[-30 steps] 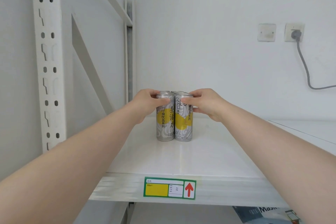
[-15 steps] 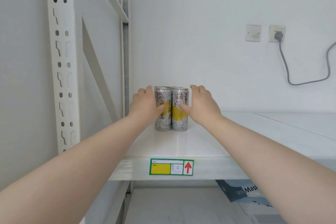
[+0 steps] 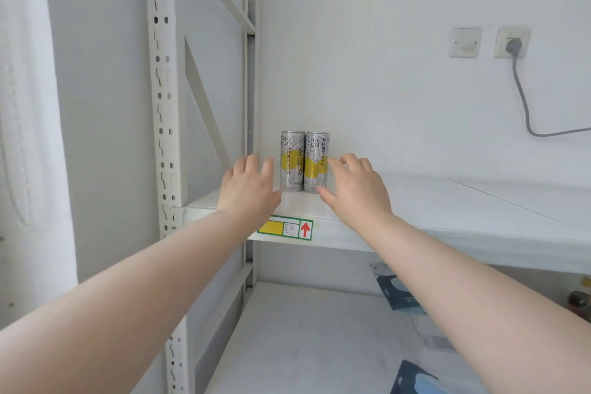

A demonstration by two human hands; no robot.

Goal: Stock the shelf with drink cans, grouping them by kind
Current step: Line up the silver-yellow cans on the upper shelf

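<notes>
Two tall silver cans with yellow patches, one on the left and one on the right, stand upright and touching at the back left of the white shelf board. More cans behind them cannot be made out. My left hand hovers just left and in front of the cans, fingers spread, holding nothing. My right hand is just right of them, fingers apart and empty, its fingertips close to the right can.
A green, yellow and white label with a red arrow sits on the shelf's front edge. A perforated upright post stands at the left. Wall sockets with a grey cable are at the right. Blue packets lie on the lower shelf.
Both hands have let go of the cans and drawn back towards me, fingers spreading. The cans stay near the back of the shelf. The view has shifted back and lower.
</notes>
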